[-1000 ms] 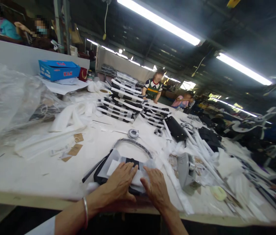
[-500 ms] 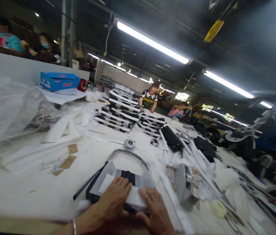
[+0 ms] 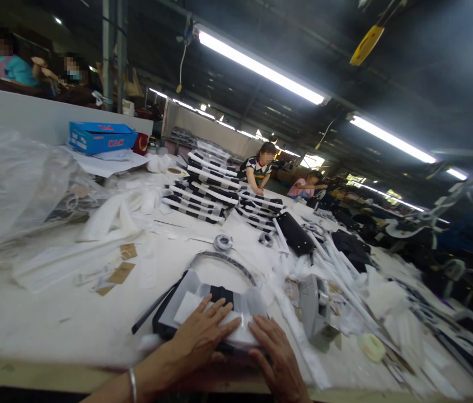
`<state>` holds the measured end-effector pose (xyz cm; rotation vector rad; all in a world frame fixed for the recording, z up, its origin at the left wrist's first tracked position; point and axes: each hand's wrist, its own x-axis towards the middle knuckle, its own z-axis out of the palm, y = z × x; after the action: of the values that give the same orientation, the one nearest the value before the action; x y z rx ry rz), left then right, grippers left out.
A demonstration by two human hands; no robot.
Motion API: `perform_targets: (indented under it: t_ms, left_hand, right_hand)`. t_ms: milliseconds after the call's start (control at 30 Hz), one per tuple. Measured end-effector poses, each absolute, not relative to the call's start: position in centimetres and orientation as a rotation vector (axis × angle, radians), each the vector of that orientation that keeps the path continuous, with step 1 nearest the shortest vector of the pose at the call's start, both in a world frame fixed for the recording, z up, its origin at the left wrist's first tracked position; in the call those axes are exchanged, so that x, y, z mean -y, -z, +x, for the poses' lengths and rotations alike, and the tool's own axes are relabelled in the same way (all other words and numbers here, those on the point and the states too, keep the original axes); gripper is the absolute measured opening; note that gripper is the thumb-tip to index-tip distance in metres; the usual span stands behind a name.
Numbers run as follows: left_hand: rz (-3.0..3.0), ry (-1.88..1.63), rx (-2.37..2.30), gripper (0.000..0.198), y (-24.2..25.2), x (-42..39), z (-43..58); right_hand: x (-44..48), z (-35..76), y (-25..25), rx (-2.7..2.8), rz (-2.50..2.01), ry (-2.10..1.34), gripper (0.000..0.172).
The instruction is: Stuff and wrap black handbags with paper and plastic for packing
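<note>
A black handbag lies on the worktable before me, partly covered with white wrapping sheet. Its curved handle arches away from me, and a dark strap sticks out to the left. My left hand rests flat on the sheet with its fingers spread, a bracelet at the wrist. On the bag's right near corner lies my right hand, fingers stretched out and thumb apart. The bag's near edge is partly hidden under my hands.
A grey tape dispenser stands to the right beside white wrapping strips. Brown card pieces lie left. Farther back are stacked wrapped black-and-white pieces, a black panel and a blue box. A co-worker leans over the table's far end.
My left hand's fingers have spread and slid slightly right over the sheet. My right hand has moved a little right, and its fingers have straightened. The far co-worker has leaned in.
</note>
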<state>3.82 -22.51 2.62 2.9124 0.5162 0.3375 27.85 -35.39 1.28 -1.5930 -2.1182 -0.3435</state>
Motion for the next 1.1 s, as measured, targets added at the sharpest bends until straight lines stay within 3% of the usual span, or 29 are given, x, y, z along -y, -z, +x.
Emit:
perform_targets:
  t_ms: [300, 533, 700, 833, 967, 1100]
  left_hand:
    - [2.920, -0.301, -0.453, 0.081, -2.6, 22.2, 3.7]
    - [2.955, -0.325, -0.413, 0.077, -2.1, 22.0, 3.8]
    - [2.955, -0.332, -0.414, 0.080, -1.9, 21.9, 3.9]
    - [2.922, -0.368, -0.383, 0.079, -1.9, 22.1, 3.8]
    - [2.849, -0.424, -0.422, 0.078, -3.1, 21.7, 3.0]
    - [2.824, -0.459, -0.794, 0.064, -4.6, 20.3, 0.5]
  right_hand:
    - [35.7, 27.7, -1.2, 1.801, -1.637, -0.074, 0.030]
    - [35.7, 26.5, -3.6, 1.407, -1.689, -0.459, 0.034]
    - [34.9, 25.4, -5.5, 1.457, -1.772, -0.173, 0.038]
    - [33.8, 24.5, -3.2, 1.769, -1.861, 0.089, 0.047]
    - [33.6, 25.1, -0.3, 1.894, -1.998, 0.017, 0.048]
    - [33.1, 26.0, -1.3, 1.851, -2.059, -0.155, 0.049]
